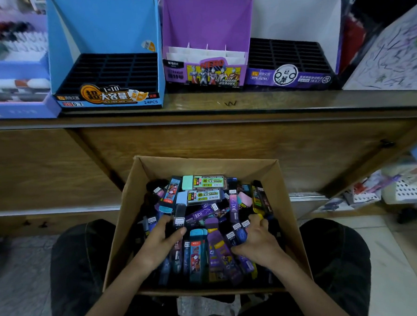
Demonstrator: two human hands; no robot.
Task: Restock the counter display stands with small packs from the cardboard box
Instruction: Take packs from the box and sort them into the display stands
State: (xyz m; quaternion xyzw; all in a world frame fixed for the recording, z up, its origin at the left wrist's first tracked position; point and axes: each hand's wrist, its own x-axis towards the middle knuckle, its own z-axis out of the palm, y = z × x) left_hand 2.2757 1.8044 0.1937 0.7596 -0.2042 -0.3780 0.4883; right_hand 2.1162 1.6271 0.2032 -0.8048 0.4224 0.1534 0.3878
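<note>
The cardboard box (204, 163) is sitting on the person's lap (82, 261), just below the desk (224, 104). That is putting the stock within reach of both grips, with the stands straight ahead. Inside it, the small packs (201, 216) are lying in a loose heap with their long axes pointing many ways. 2 green-labelled packs (207, 182) near the far wall are lying crosswise, while the blue and purple ones nearest the body are mostly running front to back.

The left grip (162, 235) is reaching into the left of the heap, fingers curling down among dark packs and thumb stretching toward the middle. I cannot tell whether it is holding one. The right grip (257, 239) is closing round a cluster of purple packs (239, 230), whose white-labelled ends are pointing away from the body. It is probably sorting like with like.

3 stands are waiting side by side on the desk: the blue display stand (104, 25), the purple Ultraman stand (207, 20) and the white-backed stand (296, 13). The 2 outer ones are showing black slotted trays with no packs in them. Judging by those narrow slots, each pack will likely need turning upright, end down.
</note>
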